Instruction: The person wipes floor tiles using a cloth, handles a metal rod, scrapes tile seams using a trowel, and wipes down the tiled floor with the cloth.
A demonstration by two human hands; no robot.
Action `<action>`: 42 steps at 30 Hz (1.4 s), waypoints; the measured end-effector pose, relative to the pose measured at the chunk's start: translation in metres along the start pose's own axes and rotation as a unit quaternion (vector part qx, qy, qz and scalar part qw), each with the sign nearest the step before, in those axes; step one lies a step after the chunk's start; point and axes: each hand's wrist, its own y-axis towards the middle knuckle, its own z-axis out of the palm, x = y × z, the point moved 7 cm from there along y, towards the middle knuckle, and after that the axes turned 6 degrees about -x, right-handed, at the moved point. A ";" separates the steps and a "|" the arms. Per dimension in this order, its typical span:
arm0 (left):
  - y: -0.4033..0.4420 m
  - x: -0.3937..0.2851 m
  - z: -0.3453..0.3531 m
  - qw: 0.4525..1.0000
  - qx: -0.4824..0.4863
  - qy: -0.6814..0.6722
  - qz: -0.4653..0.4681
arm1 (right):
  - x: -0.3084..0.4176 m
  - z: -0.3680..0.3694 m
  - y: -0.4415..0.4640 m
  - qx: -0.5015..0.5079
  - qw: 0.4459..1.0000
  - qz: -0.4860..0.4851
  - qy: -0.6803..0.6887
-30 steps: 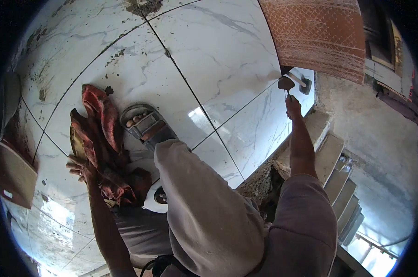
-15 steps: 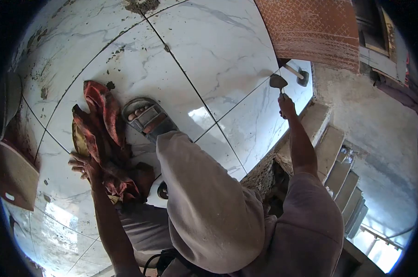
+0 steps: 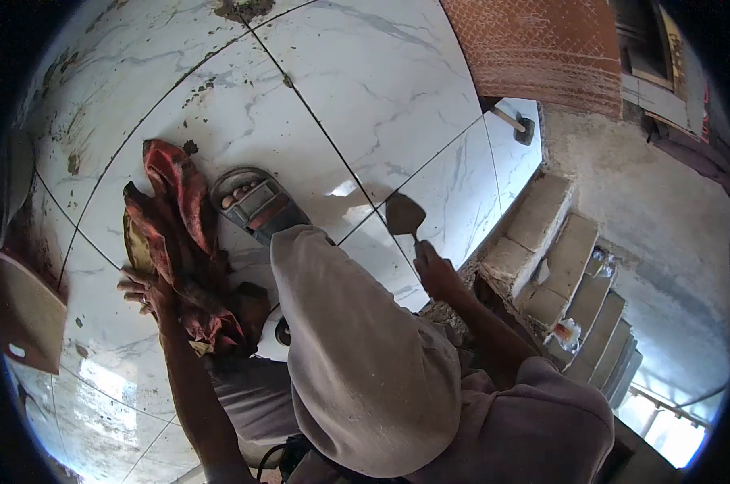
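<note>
My right hand is wrapped round the handle of a trowel. Its broad, dirty blade is over the white tiles near a joint, but whether it touches them I cannot tell. On the left, my left hand rests with fingers spread at the edge of a crumpled red cloth, partly over it. A yellowish piece shows from under the cloth. Beside the cloth is my sandalled foot.
Marbled tile floor carries mortar crumbs and a mortar lump. A mallet lies near the tile edge, by a brown patterned sheet. Concrete steps descend at right. A brown board stands at left.
My right hand has drawn the trowel back toward my body, away from the mallet and leftward over the tiles. The left hand and red cloth have stayed in place.
</note>
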 end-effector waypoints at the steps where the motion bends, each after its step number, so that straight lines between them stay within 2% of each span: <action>1: 0.006 0.011 0.009 1.000 -0.006 0.026 -0.002 | 0.009 -0.001 -0.009 -0.004 0.999 -0.039 -0.006; 3: 0.014 0.023 0.041 0.999 -0.009 0.046 -0.001 | -0.008 0.005 -0.014 0.008 1.000 -0.012 0.013; 4: 0.014 0.027 0.035 0.893 -0.102 0.435 -0.057 | -0.005 0.010 -0.021 0.007 0.996 -0.091 0.015; 5: 0.015 0.030 0.035 0.821 -0.126 0.553 -0.072 | 0.000 0.014 -0.026 0.009 0.985 -0.170 0.017; 6: 0.012 0.024 0.026 0.725 -0.143 0.666 -0.096 | -0.004 0.013 -0.029 0.047 0.996 -0.070 0.016; 7: 0.006 0.011 0.008 0.625 -0.153 0.755 -0.128 | -0.017 0.019 -0.025 0.046 0.996 -0.070 0.018; 8: 0.005 0.017 0.004 0.898 -0.089 0.425 -0.073 | -0.035 0.020 -0.018 0.009 0.990 -0.140 -0.019; 9: 0.002 0.005 0.005 1.000 -0.006 0.018 -0.001 | -0.047 0.016 -0.021 -0.027 0.977 -0.206 -0.055; 10: 0.007 0.012 0.019 1.000 -0.005 0.023 0.002 | -0.051 0.008 -0.027 -0.022 0.913 -0.299 -0.277; 11: 0.014 0.029 0.030 0.894 -0.115 0.431 -0.041 | -0.060 -0.006 -0.023 -0.047 0.949 -0.274 -0.149; 12: 0.014 0.026 0.026 0.772 -0.165 0.613 -0.041 | -0.065 -0.021 -0.020 -0.074 0.963 -0.258 -0.014; 13: 0.013 0.023 0.021 0.615 -0.209 0.758 -0.069 | -0.073 -0.020 -0.019 -0.054 0.976 -0.208 0.035; 14: 0.021 0.041 0.031 0.873 -0.138 0.468 -0.024 | -0.082 -0.019 -0.019 -0.038 0.983 -0.156 0.088; 15: 0.022 0.042 0.041 0.993 -0.042 0.105 0.023 | -0.088 -0.018 -0.019 -0.029 0.985 -0.103 0.138; 16: 0.022 0.040 0.048 0.993 -0.040 0.109 0.026 | -0.079 -0.013 -0.022 0.033 0.971 0.011 0.237; 17: 0.023 0.040 0.045 0.867 -0.103 0.486 -0.046 | -0.077 -0.003 -0.027 0.092 0.932 0.124 0.329; 18: 0.024 0.038 0.046 0.744 -0.135 0.650 -0.068 | -0.078 0.006 -0.029 0.107 0.932 0.099 0.332; 19: 0.024 0.037 0.048 0.593 -0.153 0.783 -0.109 | -0.085 0.017 -0.027 0.109 0.931 0.102 0.333; 22: 0.021 0.037 0.031 0.613 -0.204 0.754 -0.117 | -0.094 0.043 -0.022 0.109 0.926 0.101 0.347; 23: 0.013 0.032 0.008 0.892 -0.110 0.433 -0.067 | -0.095 0.046 -0.021 0.110 0.925 0.104 0.348; 24: 0.006 0.015 0.007 1.000 0.008 0.028 -0.004 | -0.096 0.048 -0.019 0.115 0.928 0.102 0.340; 26: 0.024 0.038 0.034 0.998 -0.015 0.066 0.001 | -0.108 0.056 -0.016 0.121 0.929 0.104 0.334; 28: 0.026 0.041 0.035 0.994 -0.037 0.106 0.010 | -0.141 0.068 -0.013 0.083 0.953 0.060 0.286; 30: 0.017 0.020 0.015 0.999 -0.030 0.044 -0.005 | -0.201 0.095 -0.019 0.060 0.960 0.047 0.268; 31: 0.017 0.019 0.014 0.999 -0.030 0.045 -0.003 | -0.207 0.094 -0.027 0.038 0.968 0.026 0.246; 32: 0.016 0.020 0.013 0.999 -0.029 0.043 -0.005 | -0.226 0.095 -0.044 0.040 0.966 0.097 0.238; 33: 0.016 0.019 0.013 0.999 -0.029 0.041 -0.007 | -0.236 0.097 -0.055 0.039 0.965 0.098 0.240; 34: 0.016 0.018 0.013 0.999 -0.029 0.042 -0.004 | -0.262 0.106 -0.073 0.066 0.940 0.200 0.267; 37: 0.015 0.013 0.018 0.998 -0.051 0.048 -0.001 | -0.322 0.129 -0.112 0.101 0.880 0.350 0.303; 39: 0.013 0.013 0.013 0.975 -0.166 0.149 -0.019 | -0.348 0.142 -0.123 0.100 0.844 0.430 0.305; 42: 0.023 0.023 0.021 0.966 -0.175 0.191 -0.006 | -0.374 0.152 -0.141 0.087 0.789 0.527 0.302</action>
